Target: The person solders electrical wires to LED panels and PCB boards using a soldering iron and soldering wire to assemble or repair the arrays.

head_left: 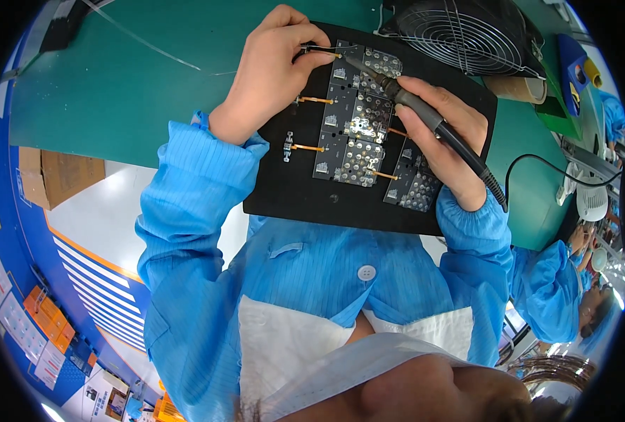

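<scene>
My right hand (450, 126) is closed round the black handle of a soldering iron (436, 121). The iron's tip points up and left at the top edge of a row of black circuit boards (360, 129) with many silvery round spots. Opposite the tip, my left hand (277, 67) pinches a thin orange cable (336, 54) whose end rests at the top board; a fine wire also shows by those fingertips. Below, another orange cable (308, 148) joins a board to a small metal connector (288, 147). One more board (412, 186) lies lower right, partly under my right wrist.
The boards lie on a black mat (284, 193) over a green table (129, 91). A black fan with a wire grille (467, 35) stands at the far right, beside a brown cardboard tube (516, 89). The iron's black cord (531, 158) loops right. A co-worker's blue sleeve (548, 288) shows at right.
</scene>
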The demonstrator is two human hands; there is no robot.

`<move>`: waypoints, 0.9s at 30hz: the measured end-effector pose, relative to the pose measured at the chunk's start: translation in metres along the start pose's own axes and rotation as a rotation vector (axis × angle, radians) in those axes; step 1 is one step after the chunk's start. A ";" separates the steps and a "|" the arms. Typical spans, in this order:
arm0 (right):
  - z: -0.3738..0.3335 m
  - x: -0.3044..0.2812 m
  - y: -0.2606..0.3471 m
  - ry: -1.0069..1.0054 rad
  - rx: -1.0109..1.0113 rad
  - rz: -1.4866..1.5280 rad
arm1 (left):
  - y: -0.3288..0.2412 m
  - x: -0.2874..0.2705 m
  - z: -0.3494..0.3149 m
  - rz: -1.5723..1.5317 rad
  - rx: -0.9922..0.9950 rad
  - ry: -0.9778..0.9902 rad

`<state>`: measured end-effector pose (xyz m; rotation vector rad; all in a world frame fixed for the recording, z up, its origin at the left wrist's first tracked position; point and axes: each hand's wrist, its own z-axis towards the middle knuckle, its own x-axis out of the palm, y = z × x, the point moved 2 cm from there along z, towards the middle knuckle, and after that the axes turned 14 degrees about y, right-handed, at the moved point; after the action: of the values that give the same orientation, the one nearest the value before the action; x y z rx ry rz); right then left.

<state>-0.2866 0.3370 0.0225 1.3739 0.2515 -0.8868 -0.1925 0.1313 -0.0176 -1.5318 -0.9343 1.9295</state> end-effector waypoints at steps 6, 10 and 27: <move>-0.001 -0.001 -0.001 0.022 0.001 0.003 | 0.011 0.004 0.003 -0.032 0.026 0.011; -0.001 -0.001 -0.001 0.017 -0.015 -0.014 | 0.012 0.004 0.003 -0.040 0.028 -0.012; -0.004 -0.003 -0.002 -0.007 -0.004 0.009 | 0.011 0.005 0.003 -0.042 0.008 -0.016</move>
<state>-0.2883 0.3418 0.0218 1.3670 0.2417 -0.8829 -0.1959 0.1274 -0.0292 -1.4829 -0.9561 1.9168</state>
